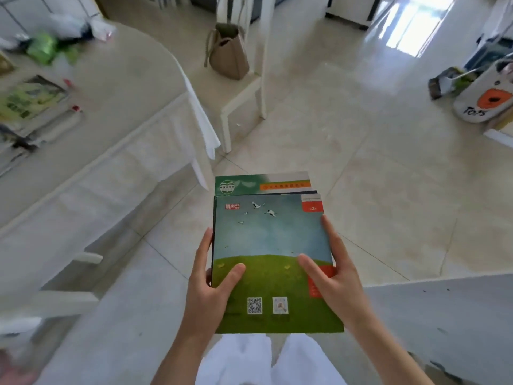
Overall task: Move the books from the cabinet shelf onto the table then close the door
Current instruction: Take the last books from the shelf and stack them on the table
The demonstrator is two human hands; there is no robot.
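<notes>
Books (pixel 273 254), a small stack of them, sit between both hands out over the floor tiles, not on the table yet. Biggest worry from here: the stack isn't squared up. The lower book with the green and orange header pokes out past the fingertips on the far side, so if I tilt forward on the way over it could slide right out. The top cover looks glossy too, and only the thumbs pin it down.

Left hand (pixel 211 276) grips the left edge, thumb pressed on the green hill part of the cover, fingers wrapped under. Right hand (pixel 330 273) does the same on the right edge, thumb across the cover, index finger stretched along the side toward the red corner tab. So both are clamped on the stack, nothing loose.

The top book shows blue sky, flying cranes, grass, a QR code near the wrists. Looks thin, softcover I'd guess.

The table (pixel 130 87) with its white cloth is off beyond the left hand's fingers, already carrying another pile of books (pixel 30 104) and some green bags, so I'd need a bare patch. A white chair (pixel 244 87) with a tan tote bag (pixel 229 54) stands farther ahead.
</notes>
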